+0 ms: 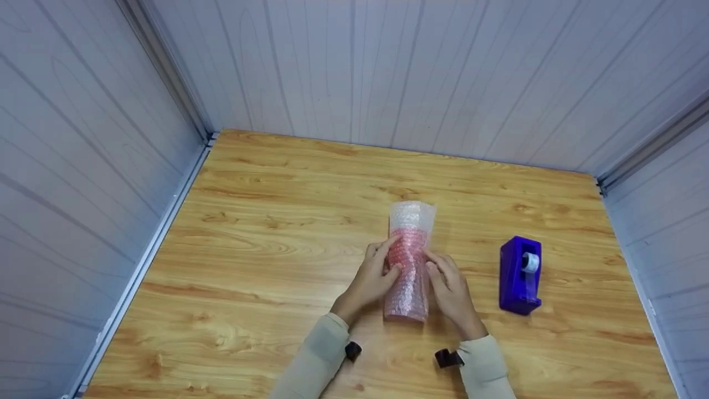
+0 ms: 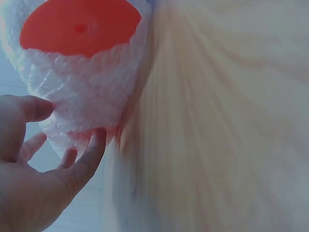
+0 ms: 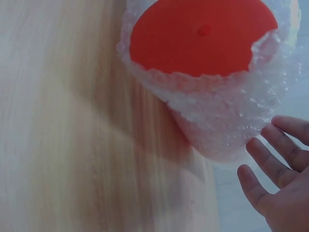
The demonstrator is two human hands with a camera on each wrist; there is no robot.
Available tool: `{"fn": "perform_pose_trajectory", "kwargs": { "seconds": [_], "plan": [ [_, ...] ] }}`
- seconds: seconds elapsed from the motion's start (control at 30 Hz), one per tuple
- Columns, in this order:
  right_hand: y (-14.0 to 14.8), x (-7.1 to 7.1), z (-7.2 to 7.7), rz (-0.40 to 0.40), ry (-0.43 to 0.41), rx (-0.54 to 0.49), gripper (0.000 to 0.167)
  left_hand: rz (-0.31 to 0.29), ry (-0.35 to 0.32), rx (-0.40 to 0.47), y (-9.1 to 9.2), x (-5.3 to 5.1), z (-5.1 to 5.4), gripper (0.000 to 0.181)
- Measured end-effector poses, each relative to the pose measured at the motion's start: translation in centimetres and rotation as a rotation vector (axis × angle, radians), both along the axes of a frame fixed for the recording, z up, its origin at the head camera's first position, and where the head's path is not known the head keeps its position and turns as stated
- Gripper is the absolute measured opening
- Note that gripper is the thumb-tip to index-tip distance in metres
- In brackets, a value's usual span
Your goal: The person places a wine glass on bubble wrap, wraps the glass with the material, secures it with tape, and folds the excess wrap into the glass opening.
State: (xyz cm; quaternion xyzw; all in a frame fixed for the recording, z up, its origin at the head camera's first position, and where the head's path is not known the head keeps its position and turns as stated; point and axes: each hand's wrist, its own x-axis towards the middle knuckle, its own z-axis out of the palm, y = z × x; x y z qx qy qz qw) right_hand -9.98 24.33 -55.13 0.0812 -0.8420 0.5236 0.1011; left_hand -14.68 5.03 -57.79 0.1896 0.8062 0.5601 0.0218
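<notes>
A red cylindrical object lies wrapped in clear bubble wrap on the table, its round red end showing inside the wrap's near opening. The wrap extends past the red part at the far end. My left hand rests on the roll's left side, fingers spread and slightly bent, with thumb and fingertips touching the wrap. On the right side, my right hand touches the wrap with its fingertips, fingers relaxed. Neither hand's fingers are curled round the roll.
A blue tape dispenser with a roll of clear tape stands on the wooden table, to the right of my right hand. Pale panelled walls border the table at the back, left and right.
</notes>
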Motion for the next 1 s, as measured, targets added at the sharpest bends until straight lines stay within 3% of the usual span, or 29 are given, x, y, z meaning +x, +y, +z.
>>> {"fn": "perform_pose_trajectory", "kwargs": {
  "seconds": [0.17, 0.43, 0.57, 0.7, 0.87, 1.0],
  "plan": [
    [-0.2, 0.2, 0.2, 0.021, 0.074, 0.024, 0.03, -0.025, -0.028, -0.013, -0.2, 0.4, 0.0, 0.065],
    [-0.4, 0.5, 0.5, 0.045, 0.175, 0.16, 0.025, -0.072, -0.087, -0.036, -0.3, 1.0, 0.3, 0.063],
    [-0.5, 0.4, 0.5, 0.057, 0.212, 0.219, 0.023, -0.044, -0.034, -0.138, -0.3, 1.2, 0.5, 0.063],
    [-0.7, 0.3, 0.6, 0.08, 0.247, 0.262, 0.022, 0.014, 0.064, -0.221, -0.4, 1.3, 0.6, 0.063],
    [-1.0, 0.1, 0.6, 0.122, 0.303, 0.28, 0.023, 0.029, 0.167, -0.193, -0.7, 1.2, 0.9, 0.061],
    [-1.2, 0.1, 0.8, 0.141, 0.331, 0.299, 0.024, 0.001, 0.172, -0.147, -1.0, 1.0, 1.1, 0.058]
  ]
}}
